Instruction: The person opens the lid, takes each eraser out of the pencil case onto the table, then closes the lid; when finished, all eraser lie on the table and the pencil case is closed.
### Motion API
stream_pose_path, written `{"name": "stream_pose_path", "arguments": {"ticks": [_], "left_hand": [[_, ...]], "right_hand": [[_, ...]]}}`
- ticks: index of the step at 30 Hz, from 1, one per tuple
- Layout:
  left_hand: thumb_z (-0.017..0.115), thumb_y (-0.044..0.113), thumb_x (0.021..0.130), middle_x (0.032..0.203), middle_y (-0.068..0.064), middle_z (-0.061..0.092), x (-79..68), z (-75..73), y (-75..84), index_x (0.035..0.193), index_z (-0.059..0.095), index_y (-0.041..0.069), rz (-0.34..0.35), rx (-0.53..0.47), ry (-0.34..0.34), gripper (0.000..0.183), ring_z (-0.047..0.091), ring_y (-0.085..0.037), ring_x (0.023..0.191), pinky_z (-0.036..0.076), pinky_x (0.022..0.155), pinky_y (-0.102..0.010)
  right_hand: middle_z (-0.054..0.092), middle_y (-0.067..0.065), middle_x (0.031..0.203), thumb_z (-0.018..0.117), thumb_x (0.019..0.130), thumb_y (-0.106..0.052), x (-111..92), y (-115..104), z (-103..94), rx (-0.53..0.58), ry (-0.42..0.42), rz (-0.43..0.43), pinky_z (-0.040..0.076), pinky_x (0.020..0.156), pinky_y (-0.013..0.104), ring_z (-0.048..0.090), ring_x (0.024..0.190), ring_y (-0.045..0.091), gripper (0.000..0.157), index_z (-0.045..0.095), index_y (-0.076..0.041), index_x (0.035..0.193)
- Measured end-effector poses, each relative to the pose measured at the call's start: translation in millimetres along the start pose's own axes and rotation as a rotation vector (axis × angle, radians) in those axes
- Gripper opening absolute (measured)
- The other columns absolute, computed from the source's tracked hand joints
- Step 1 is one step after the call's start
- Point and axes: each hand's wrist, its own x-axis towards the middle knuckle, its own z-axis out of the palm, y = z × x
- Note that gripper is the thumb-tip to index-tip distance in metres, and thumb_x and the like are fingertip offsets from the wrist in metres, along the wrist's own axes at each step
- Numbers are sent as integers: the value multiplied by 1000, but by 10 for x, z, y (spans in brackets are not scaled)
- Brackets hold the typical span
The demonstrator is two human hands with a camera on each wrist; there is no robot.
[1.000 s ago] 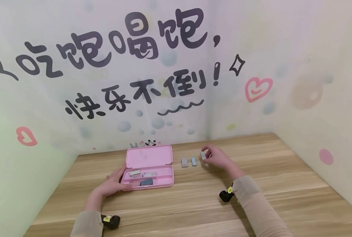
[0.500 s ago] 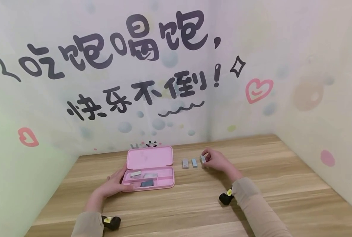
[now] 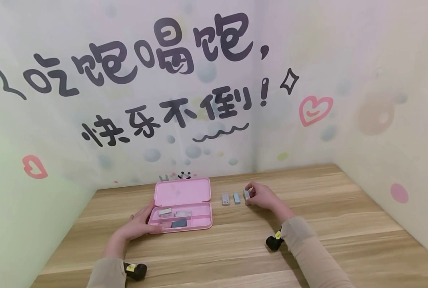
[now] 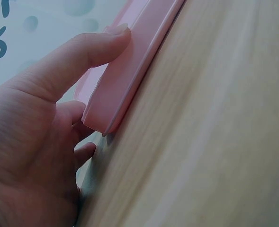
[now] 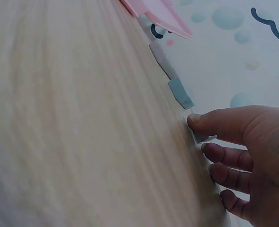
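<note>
A pink pencil case (image 3: 201, 221) lies open on the table with its lid (image 3: 182, 191) folded back. My left hand (image 3: 139, 223) grips its left end, the thumb (image 4: 112, 45) over the front wall and the other fingers behind. Inside the case are a dark blue-grey eraser (image 3: 179, 223), a pale eraser (image 3: 165, 211) and a whitish eraser (image 3: 183, 214). To the right, my right hand (image 3: 264, 196) pinches a pale grey eraser (image 3: 247, 195) at the table surface, partly hidden by the fingers. Left of it lie a light blue eraser (image 3: 237, 198) and a greyish eraser (image 3: 225, 199) in a row.
A wooden table (image 3: 235, 252) extends in front of the case and to both sides. Behind it rises a printed wall (image 3: 214, 156) with large dark lettering. Black wrist cameras, such as the left one (image 3: 137, 271), jut inward from both sleeves.
My right hand has lowered the pale grey eraser slightly to the table, beside the light blue one. The left hand keeps its grip on the case. The head view has shifted a little.
</note>
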Motion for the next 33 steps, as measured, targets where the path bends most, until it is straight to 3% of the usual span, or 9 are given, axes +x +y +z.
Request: {"name": "stream_pose_path", "arguments": {"ticks": [5,19,33], "left_hand": [[77,46,77,159,-23,8,-4,-1,8,156,2,9,-5,0,-2,115,0,-47,143,-10,106,-68],[77,48,76,159,-22,8,-3,1,8,156,2,10,-29,-6,-6,116,-1,-46,143,-11,107,-66],[78,44,77,159,-24,7,7,9,-15,156,0,8,0,-12,0,117,0,-48,142,-11,106,-67]], "right_hand": [[58,4,83,80,77,-9,30,19,24,-14,3,52,45,68,33,52,75,19,38,60,-3,110],[58,4,84,80,78,-11,28,7,24,-38,-6,64,46,71,34,52,76,19,39,60,-3,111],[58,5,85,80,78,-12,10,3,40,-33,-10,71,46,72,36,52,77,20,41,60,-3,112]]}}
